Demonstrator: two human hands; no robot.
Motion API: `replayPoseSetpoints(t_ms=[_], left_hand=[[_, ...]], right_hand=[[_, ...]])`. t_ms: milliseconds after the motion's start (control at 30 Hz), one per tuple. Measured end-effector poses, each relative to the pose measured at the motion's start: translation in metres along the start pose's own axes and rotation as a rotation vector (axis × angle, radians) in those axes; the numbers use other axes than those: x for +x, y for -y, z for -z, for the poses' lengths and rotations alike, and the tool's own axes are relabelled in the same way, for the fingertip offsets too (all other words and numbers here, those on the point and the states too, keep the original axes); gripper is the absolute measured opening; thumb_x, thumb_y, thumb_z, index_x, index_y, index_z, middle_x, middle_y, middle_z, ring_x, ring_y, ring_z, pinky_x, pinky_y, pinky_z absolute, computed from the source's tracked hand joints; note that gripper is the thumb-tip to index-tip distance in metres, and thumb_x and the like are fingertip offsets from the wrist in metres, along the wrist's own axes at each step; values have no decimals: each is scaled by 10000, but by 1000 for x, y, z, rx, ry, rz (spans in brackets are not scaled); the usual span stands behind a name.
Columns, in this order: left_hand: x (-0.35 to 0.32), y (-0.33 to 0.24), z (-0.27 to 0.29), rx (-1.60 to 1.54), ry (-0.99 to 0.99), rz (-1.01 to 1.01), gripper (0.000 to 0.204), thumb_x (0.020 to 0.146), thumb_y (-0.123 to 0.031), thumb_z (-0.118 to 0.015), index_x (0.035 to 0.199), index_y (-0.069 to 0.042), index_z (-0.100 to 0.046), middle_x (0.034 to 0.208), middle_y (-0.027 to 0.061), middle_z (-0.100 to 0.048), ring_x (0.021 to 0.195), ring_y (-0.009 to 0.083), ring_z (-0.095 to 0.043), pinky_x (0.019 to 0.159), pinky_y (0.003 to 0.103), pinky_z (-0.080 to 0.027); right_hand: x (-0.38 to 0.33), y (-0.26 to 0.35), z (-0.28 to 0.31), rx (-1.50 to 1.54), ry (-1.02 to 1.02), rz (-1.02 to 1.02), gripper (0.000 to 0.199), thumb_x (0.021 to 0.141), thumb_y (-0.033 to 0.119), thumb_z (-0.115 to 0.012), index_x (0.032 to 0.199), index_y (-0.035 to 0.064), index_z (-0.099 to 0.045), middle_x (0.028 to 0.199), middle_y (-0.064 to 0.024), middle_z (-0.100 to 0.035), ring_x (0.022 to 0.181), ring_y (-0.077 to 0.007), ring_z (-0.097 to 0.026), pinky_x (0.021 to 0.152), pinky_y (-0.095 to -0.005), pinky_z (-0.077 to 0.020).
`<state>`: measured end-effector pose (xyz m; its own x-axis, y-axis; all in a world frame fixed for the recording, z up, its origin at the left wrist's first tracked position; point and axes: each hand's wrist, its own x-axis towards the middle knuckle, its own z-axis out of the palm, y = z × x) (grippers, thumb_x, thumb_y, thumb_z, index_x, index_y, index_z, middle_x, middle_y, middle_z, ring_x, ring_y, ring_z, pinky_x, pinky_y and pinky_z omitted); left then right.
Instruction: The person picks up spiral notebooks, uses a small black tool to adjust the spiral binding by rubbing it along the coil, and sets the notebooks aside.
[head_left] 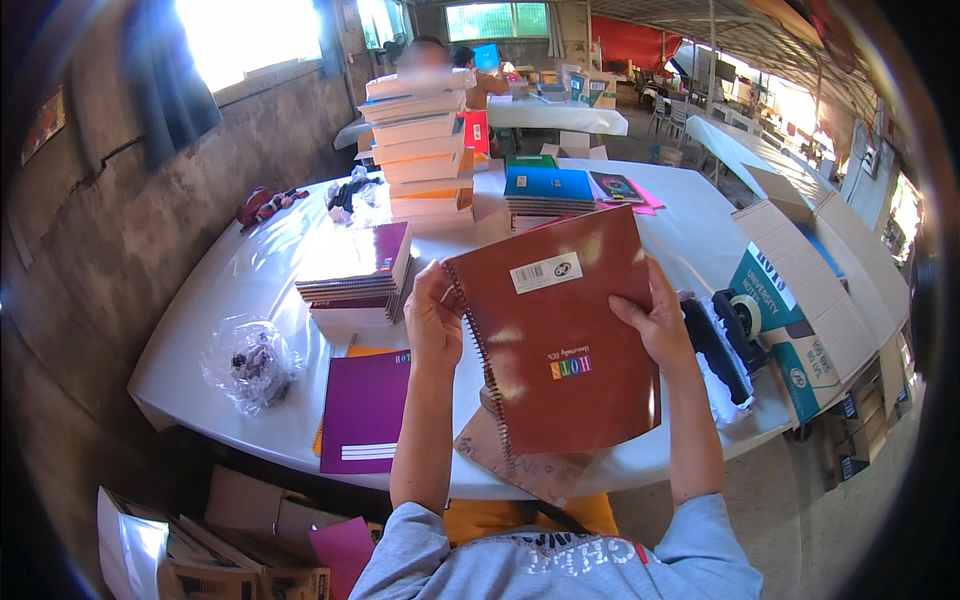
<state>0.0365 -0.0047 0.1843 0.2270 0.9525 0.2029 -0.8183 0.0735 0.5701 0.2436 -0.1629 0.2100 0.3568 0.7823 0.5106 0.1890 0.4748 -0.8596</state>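
A brown-red spiral notebook is held up in front of me, tilted, above the near edge of the table. My left hand grips it by the coiled spine. On the opposite edge my right hand holds it, thumb on the cover and the other fingers hidden behind. Beneath it lies a piece of brown cardboard, partly covered. Beside my left forearm is a purple notebook over a yellow-orange one. Farther off stands a stack of purple spiral notebooks.
A tall stack of books stands at the back, with blue notebooks to its right. Crumpled clear plastic lies left. A tape dispenser and an open carton are right. Cartons sit on the floor lower left. Other people are behind.
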Motion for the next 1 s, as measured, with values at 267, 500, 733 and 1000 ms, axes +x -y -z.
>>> replayPoseSetpoints(t_ms=[267, 500, 733, 1000], left_hand=[[-10, 6, 15, 47, 51, 108, 213, 852, -220, -582, 930, -24, -604, 856, 63, -658, 729, 149, -628, 681, 269, -504], [-18, 4, 12, 77, 17, 69, 298, 843, -210, -581, 1021, 28, -597, 900, 100, -656, 763, 160, -627, 748, 283, -505], [-17, 7, 21, 118, 86, 42, 269, 854, -121, -564, 1058, 52, -598, 878, 74, -651, 754, 129, -631, 733, 249, -520], [-23, -16, 24, 516, 149, -43, 246, 886, -195, -604, 1002, 20, -633, 829, 55, -657, 742, 98, -624, 705, 241, -511]], right_hand=[[-26, 18, -4, -260, 9, 114, 538, 806, -13, -633, 1297, 14, -414, 1172, -102, -570, 1083, -167, -532, 910, -292, -426], [-36, 16, -10, -380, -23, 193, 503, 807, 10, -641, 1270, 7, -444, 1172, -145, -596, 1081, -191, -571, 892, -303, -446], [-47, 19, -12, -507, -33, 312, 438, 802, 18, -644, 1219, 21, -509, 1086, -146, -636, 937, -245, -648, 768, -294, -504], [-58, 37, -23, -549, 70, 414, 466, 781, 14, -660, 1225, 68, -532, 981, -169, -653, 812, -292, -670, 648, -316, -535]])
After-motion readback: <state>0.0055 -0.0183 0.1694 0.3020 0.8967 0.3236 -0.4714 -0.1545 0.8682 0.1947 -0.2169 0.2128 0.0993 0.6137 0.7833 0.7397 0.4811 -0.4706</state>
